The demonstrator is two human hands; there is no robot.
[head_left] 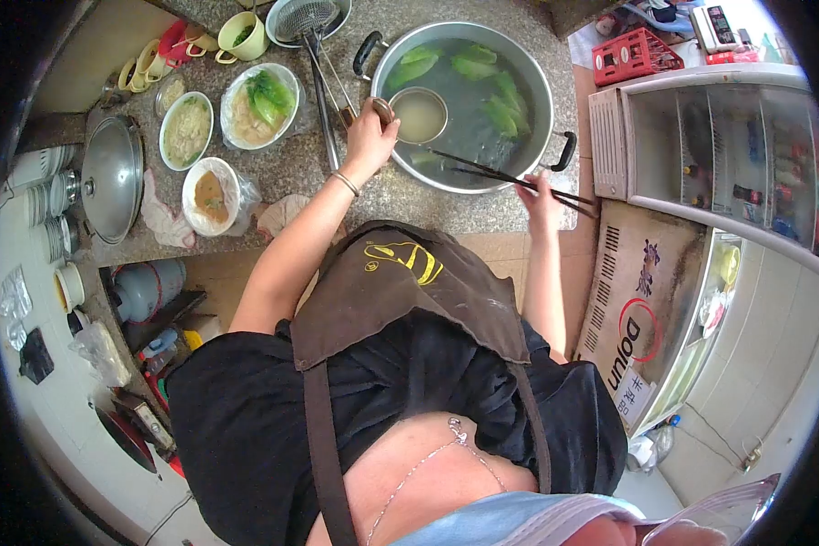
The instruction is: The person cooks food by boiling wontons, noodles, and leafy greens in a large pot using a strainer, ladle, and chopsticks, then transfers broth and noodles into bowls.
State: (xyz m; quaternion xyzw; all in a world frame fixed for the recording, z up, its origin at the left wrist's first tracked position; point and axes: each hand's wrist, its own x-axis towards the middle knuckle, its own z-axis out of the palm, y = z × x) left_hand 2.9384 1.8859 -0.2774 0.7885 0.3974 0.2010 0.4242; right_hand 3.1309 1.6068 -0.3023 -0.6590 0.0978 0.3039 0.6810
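A large metal pot (pixel 540 100) stands on the counter, with water and several green lettuce leaves (pixel 505 114) in it. My left hand (pixel 370 136), at the pot's left rim, is wrapped round the handle of a ladle (pixel 419 116). The ladle's round bowl is inside the pot and shows cloudy liquid. Over the pot's lower right rim, my right hand (pixel 540 202) grips a pair of long dark chopsticks (pixel 496 174). Their tips point left, low over the water near the ladle.
Left of the pot are a wire strainer (pixel 305 20), a bowl with greens (pixel 262 105), a bowl of pale food (pixel 187 130), a bowl of brown sauce (pixel 211 197) and a metal lid (pixel 112 179). A glass-door fridge (pixel 728 146) stands at the right.
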